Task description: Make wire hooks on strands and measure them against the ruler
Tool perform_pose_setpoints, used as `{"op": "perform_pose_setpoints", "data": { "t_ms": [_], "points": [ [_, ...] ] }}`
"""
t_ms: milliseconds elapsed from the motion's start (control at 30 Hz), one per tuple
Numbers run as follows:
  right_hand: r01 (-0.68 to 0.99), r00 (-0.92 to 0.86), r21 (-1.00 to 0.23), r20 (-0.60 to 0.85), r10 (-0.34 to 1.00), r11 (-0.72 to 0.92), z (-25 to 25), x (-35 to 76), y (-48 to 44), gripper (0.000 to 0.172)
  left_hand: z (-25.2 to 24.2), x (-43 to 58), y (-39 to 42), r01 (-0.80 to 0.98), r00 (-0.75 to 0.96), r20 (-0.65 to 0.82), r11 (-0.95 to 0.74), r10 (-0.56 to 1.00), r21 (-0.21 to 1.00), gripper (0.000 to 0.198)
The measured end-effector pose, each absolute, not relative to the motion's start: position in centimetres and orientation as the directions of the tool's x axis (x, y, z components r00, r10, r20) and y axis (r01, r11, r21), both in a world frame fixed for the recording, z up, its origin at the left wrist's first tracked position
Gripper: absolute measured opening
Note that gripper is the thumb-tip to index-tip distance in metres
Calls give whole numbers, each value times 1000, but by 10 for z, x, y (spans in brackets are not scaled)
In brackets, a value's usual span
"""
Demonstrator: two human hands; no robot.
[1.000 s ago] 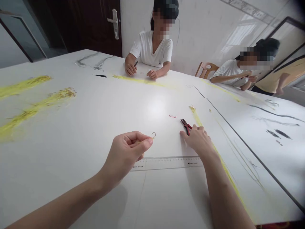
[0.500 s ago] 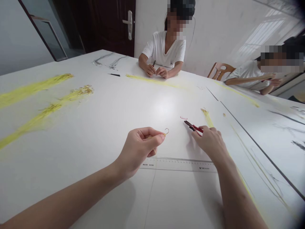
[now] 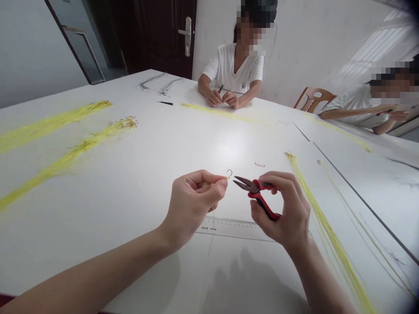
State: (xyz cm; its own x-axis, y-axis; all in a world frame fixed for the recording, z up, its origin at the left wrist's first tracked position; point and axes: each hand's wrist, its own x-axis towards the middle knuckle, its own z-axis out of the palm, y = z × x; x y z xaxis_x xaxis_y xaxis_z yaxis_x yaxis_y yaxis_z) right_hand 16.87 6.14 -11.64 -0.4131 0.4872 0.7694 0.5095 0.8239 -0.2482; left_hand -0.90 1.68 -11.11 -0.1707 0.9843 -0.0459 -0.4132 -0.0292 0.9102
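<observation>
Between thumb and forefinger, my left hand [image 3: 196, 200] pinches a fishing hook [image 3: 229, 173], its bend sticking up past the fingertips. A thin yellow line [image 3: 211, 244] trails from the hook down past my palm. My right hand [image 3: 288, 205] grips red-and-black pliers [image 3: 255, 187] by the handles. The pliers' jaws are parted and point left, just right of the hook without touching it. Under both hands lies a clear ruler [image 3: 238, 229] on the white table [image 3: 157, 144]. A small red bent wire piece [image 3: 259, 165] rests beyond the pliers.
Bundles of yellow line with hooks lie left, one bundle [image 3: 81, 146] nearest, and another bundle [image 3: 314, 205] right of my right hand. A black pointed tool [image 3: 165, 103] lies farther back. Two co-workers sit opposite, one person [image 3: 235, 74] in white and another person [image 3: 353, 109] at right.
My right hand has lifted the pliers off the table and brought them left, jaws parted, beside the hook. My left hand keeps its pinch on the hook. The view has shifted slightly.
</observation>
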Motion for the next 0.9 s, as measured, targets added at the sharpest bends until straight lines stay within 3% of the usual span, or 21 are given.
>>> {"op": "perform_pose_setpoints", "data": {
  "t_ms": [900],
  "points": [
    [531,-441,-148,793,421,834,-122,171,64,32,-109,-6,15,-428,-166,-15,-58,986,902,16]
  ]
}}
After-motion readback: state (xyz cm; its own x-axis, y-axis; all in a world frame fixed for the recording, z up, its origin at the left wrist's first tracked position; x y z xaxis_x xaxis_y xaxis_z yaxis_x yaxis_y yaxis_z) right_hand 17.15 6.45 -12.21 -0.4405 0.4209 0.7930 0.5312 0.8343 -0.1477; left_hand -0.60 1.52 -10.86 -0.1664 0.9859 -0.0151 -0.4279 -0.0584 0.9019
